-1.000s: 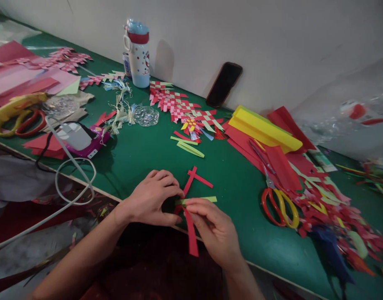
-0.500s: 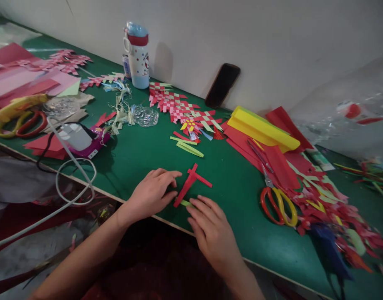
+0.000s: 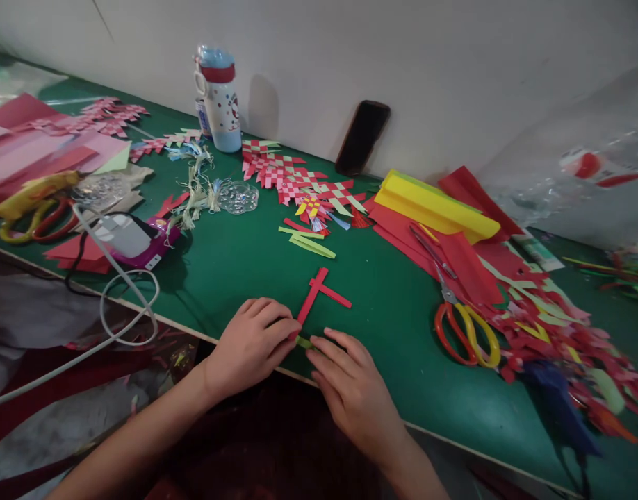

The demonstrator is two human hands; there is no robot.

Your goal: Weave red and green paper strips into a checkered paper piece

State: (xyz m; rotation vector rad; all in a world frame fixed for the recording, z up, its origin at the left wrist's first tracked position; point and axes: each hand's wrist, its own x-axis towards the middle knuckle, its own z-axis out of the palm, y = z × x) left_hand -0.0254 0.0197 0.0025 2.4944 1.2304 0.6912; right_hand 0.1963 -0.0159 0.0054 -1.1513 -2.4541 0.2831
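Note:
My left hand (image 3: 256, 340) is closed, its thumb and fingertips pinching the near end of a red paper strip (image 3: 313, 295). Another red strip (image 3: 336, 296) branches off to the right near the far end of it. A short piece of light green paper strip (image 3: 304, 342) shows between my two hands, close to the table's front edge. On its right end rest the fingertips of my right hand (image 3: 353, 385), bent lightly over it. Beyond lie loose folded green strips (image 3: 313, 244) and a thin red strip (image 3: 301, 227).
Scissors (image 3: 457, 323) lie to the right beside red paper scraps (image 3: 559, 340) and folded yellow paper (image 3: 436, 206). Woven paper fish (image 3: 288, 173) line the back. A bottle (image 3: 224, 107) and a phone (image 3: 363, 137) stand by the wall. A white cable (image 3: 134, 292) loops at left.
My left hand has moved onto the red strip's near end and closed on it. My right hand stays at the green strip, with its index finger lifted slightly. The view has shifted a little.

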